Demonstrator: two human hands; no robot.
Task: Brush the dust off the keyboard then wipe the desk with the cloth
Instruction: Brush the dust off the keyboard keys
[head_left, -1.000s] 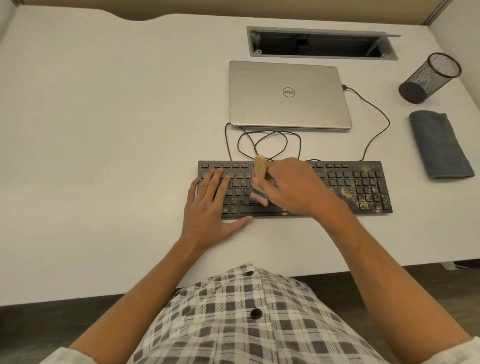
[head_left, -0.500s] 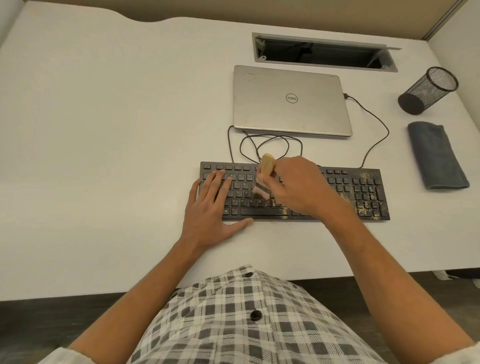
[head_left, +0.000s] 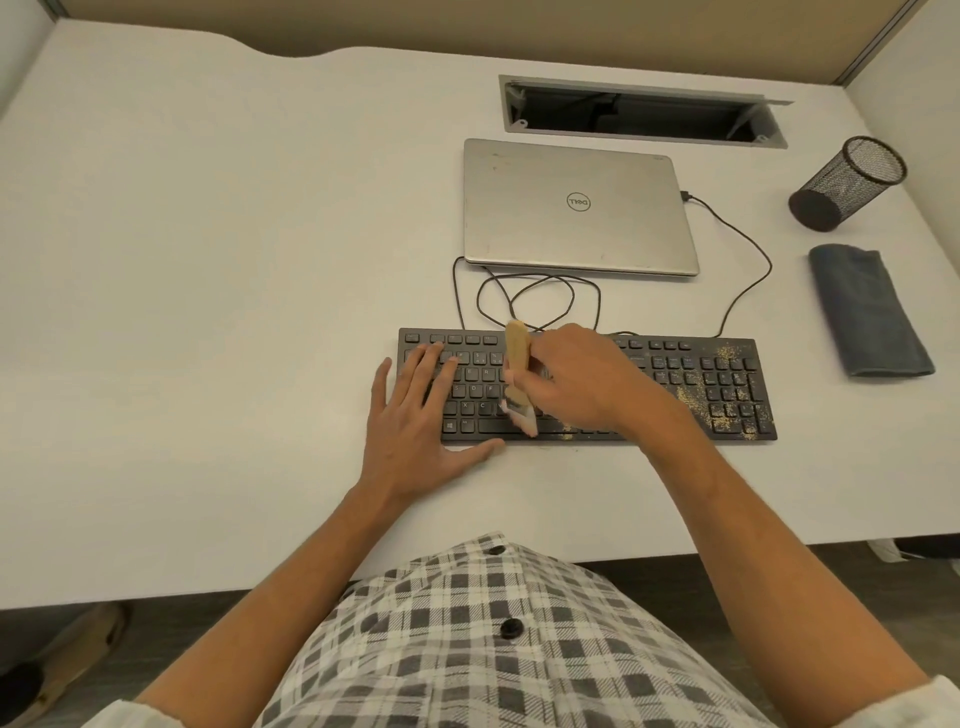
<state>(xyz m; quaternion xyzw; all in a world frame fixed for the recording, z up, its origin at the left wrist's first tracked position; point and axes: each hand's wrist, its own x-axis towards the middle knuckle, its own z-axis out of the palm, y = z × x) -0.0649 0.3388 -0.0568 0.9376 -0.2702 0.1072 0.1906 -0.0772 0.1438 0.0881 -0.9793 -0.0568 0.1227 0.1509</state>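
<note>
the black keyboard (head_left: 675, 374) lies flat on the white desk (head_left: 208, 312), a little right of the middle of the frame, with its long side parallel to the lower edge of the desk. yellowish dust (head_left: 719, 400) is scattered over the keys at its right end, mostly on the number pad, and a few grains sit along the lower edge near the space bar.

the right hand (head_left: 582, 379) is over the middle of the keyboard and its fingers are curled around a small brush (head_left: 518, 364) with a pale wooden handle. the handle points to the upper part of the frame and the light bristles touch the lowest key rows. the bristle end looks blurred.

the left hand (head_left: 415, 421) rests flat on the left part of the keyboard. its fingers are straight and spread over the keys, it holds nothing, and the thumb lies on the desk just below the keyboard edge.

the folded grey cloth (head_left: 867, 312) lies on the desk at the right side of the frame, well apart from both hands, just beside the right end of the keyboard.

above the keyboard there is a closed silver laptop (head_left: 576, 208), and a dark cable (head_left: 540, 296) makes loops between the two. a black mesh pen cup (head_left: 847, 182) is above the cloth, in the upper right. a rectangular cable opening (head_left: 639, 111) is cut in the desk behind the laptop. a checked shirt (head_left: 493, 649) fills the bottom of the frame.
</note>
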